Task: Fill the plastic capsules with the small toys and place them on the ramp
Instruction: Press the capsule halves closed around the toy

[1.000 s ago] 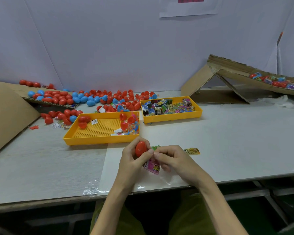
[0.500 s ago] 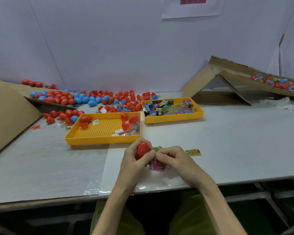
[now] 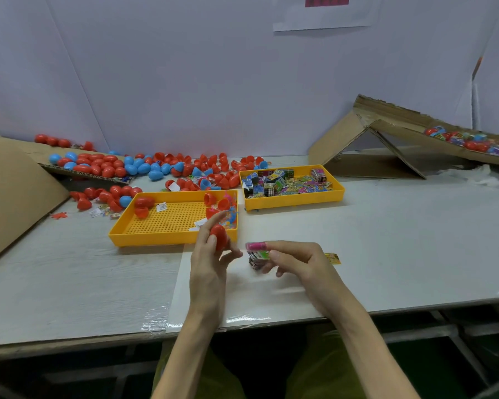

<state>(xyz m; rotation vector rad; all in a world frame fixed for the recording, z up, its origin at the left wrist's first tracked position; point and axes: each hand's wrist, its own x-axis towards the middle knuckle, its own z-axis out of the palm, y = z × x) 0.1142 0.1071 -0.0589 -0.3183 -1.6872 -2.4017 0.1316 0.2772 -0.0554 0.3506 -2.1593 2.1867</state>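
Observation:
My left hand holds a red plastic capsule in its fingers, just in front of the near yellow tray. A short way to the right, my right hand pinches a small pink and green toy packet above the table. The two hands are apart. The cardboard ramp rises at the back right, with several filled capsules and packets lying on its slope.
A second yellow tray behind holds many small toy packets. Red and blue capsules lie heaped at the back left on and around a cardboard sheet. A yellow packet lies beside my right hand.
The hands were together at the capsule; now they have drawn apart. The right hand has moved right with the pink packet, and the left has lifted the capsule slightly.

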